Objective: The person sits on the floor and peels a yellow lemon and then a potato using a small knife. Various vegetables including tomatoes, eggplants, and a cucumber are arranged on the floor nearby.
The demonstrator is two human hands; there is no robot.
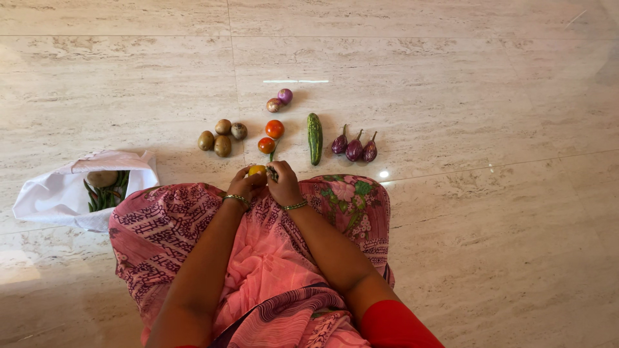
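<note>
Both hands are meeting just beyond the person's knees, above the marble floor (451,245). The left hand (245,183) is curling its fingers closed around a small yellow-orange tomato (256,170), which is showing only at its top between thumb and fingers. The right hand (284,183) is closing beside it, fingers bent inward and pinching a thin green piece (273,173) at the fingertips; what that piece is cannot be told from this view. The two hands are touching or nearly touching at the fingertips, and neither is spreading open. Each wrist is wearing a bangle.

On the floor just ahead of the hands, two red tomatoes (271,136) are lying one behind the other. To their left, four brown round fruits (221,136) are sitting in a cluster. Farther off, two small onions (279,100) are lying together. To the right of the tomatoes, a green cucumber (314,138) is lying lengthwise, and beyond it three small purple aubergines (354,148) are lying side by side. Well to the left, a white bag (58,193) is lying open, holding green pods and one brown fruit.
</note>
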